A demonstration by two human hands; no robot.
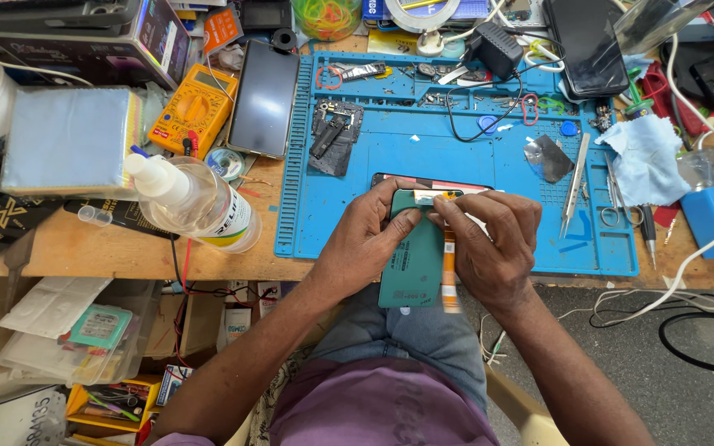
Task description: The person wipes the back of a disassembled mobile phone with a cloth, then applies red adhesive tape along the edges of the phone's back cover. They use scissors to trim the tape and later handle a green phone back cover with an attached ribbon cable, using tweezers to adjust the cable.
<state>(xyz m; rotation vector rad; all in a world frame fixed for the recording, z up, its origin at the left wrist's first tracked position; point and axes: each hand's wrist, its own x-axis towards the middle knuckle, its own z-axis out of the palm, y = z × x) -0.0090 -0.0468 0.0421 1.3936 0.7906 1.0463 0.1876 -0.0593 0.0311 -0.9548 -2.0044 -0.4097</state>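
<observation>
Teal-green and flat, the phone battery point(411, 264) sits upright between both hands at the near edge of the blue silicone work mat point(456, 157), its lower half hanging past the wooden bench edge point(126, 252) above the person's lap. The left hand point(365, 244) wraps the battery's left side, fingers point(390, 198) curled close over the top corner and thumb pressed flat against its face, so the grasp is narrow and firm. The right hand point(493, 244) comes in from the other side with its fingers drawn tightly together, thumb and forefinger pinching at the small pale connector tab point(428, 196) on the battery's top edge; the fingertips of both hands nearly meet there. An orange flex ribbon point(449, 277) runs down the battery's right edge, just beside the right palm, and ends below it. Behind the hands, partly hidden by them, a dark phone body point(431, 181) lies on the mat. A pair of metal tweezers point(574, 186) rests well to the right on the mat, near a crumpled blue cloth point(646, 161). To the left, off the mat, a clear plastic bottle point(196, 202) with a white nozzle lies tilted on the bench, and a yellow multimeter point(194, 107) sits behind it beside a dark phone screen point(264, 97) lying face up.
</observation>
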